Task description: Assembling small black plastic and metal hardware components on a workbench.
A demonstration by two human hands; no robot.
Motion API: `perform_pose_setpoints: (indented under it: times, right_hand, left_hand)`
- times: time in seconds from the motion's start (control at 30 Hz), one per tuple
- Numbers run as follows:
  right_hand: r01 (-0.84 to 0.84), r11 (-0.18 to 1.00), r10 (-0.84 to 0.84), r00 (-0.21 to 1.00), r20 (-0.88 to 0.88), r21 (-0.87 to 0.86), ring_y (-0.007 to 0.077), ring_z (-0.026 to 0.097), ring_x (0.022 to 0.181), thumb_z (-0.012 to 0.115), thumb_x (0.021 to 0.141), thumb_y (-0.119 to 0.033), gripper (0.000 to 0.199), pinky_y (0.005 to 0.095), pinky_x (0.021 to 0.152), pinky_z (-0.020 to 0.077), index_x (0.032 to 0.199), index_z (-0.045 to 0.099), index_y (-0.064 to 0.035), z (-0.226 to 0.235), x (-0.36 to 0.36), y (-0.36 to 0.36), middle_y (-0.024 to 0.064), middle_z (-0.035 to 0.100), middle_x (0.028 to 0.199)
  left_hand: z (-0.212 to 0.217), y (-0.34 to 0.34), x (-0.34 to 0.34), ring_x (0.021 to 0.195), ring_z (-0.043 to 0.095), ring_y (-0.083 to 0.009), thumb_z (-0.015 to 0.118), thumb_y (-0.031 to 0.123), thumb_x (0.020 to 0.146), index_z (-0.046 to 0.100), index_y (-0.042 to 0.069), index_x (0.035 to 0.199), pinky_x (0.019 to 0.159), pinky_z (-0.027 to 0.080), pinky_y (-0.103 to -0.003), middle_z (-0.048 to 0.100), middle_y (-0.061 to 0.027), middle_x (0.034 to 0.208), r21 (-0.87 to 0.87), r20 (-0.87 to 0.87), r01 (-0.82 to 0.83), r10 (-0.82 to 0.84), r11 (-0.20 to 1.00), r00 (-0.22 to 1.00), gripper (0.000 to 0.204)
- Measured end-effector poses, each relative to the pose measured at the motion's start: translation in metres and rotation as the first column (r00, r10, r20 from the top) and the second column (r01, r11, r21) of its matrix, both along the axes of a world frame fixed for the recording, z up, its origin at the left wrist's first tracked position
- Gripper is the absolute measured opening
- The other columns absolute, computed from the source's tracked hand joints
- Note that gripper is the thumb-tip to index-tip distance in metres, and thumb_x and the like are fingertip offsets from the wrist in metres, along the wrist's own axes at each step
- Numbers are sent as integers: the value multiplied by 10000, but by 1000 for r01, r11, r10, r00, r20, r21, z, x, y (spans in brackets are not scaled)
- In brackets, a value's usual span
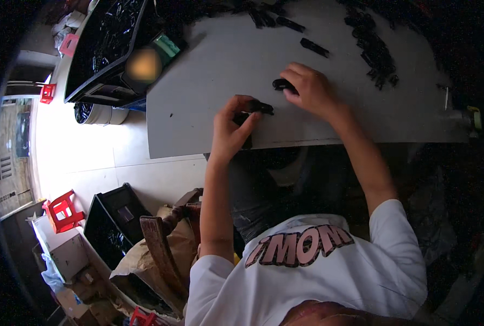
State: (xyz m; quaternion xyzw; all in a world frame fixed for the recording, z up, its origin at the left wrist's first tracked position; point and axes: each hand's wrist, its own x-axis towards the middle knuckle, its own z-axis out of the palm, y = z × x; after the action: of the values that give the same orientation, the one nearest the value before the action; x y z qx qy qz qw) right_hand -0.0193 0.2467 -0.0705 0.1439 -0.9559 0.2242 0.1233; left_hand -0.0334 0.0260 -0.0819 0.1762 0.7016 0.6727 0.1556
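Observation:
My left hand (233, 128) is closed round a small black plastic part (261, 107), just over the near edge of the grey table (198, 81). Farther right, my right hand (310, 89) pinches another black plastic part (283, 85) with a rounded end. The two held parts are apart from each other. What kind of part they are is too dark to make out. Beyond my right hand a loose black part (314, 47) lies on the tabletop, and a second one (290, 24) rests behind it.
A pile of black parts (369, 46) runs along the right side of the table. At the far left stands a large black crate (98, 76) full of similar parts, with a white bucket (103, 114) below. On the floor are a red stool (63, 211) and a wooden chair (160, 244).

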Motion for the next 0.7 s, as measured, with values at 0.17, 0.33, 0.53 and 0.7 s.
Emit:
perform_pose_setpoints:
  times: [0.17, 0.33, 0.53, 0.7]
  right_hand:
    - [-91, 951, 126, 987, 101, -296, 254, 593, 790, 656, 730, -58, 252, 346, 683, 486, 959, 564, -5, 17, 15, -23, 102, 558, 925]
    - [-107, 962, 124, 991, 53, -253, 257, 595, 790, 666, 718, -53, 274, 350, 682, 490, 971, 571, -7, 13, 20, -29, 103, 555, 928]
    - [-73, 997, 73, 996, -59, 11, 264, 602, 801, 672, 713, -44, 277, 363, 688, 501, 974, 587, -4, 20, 29, -49, 104, 548, 901]
    - [7, 985, 21, 987, -159, 173, 259, 604, 777, 647, 725, -18, 246, 373, 667, 503, 965, 596, 1, 13, 35, -62, 100, 537, 872]
  left_hand:
    - [2, -1, -2, 827, 596, -131, 631, 33, 786, 583, -15, 1021, 757, 468, -268, 642, -73, 893, -24, -29, -6, 6, 1000, 1000, 245]
    - [-7, 1, -2, 776, 607, -136, 622, 34, 784, 591, 19, 1055, 706, 479, -271, 640, -86, 874, -21, -134, -20, 17, 1000, 991, 273]
    - [0, 5, 2, 773, 640, -252, 611, 109, 816, 593, 72, 1120, 683, 489, -310, 638, -166, 878, -258, -197, -78, 27, 963, 980, 307]
    - [-1, 10, 3, 824, 624, -341, 582, 128, 843, 594, 81, 1134, 704, 491, -342, 639, -197, 927, -310, -372, -80, -44, 947, 927, 295]
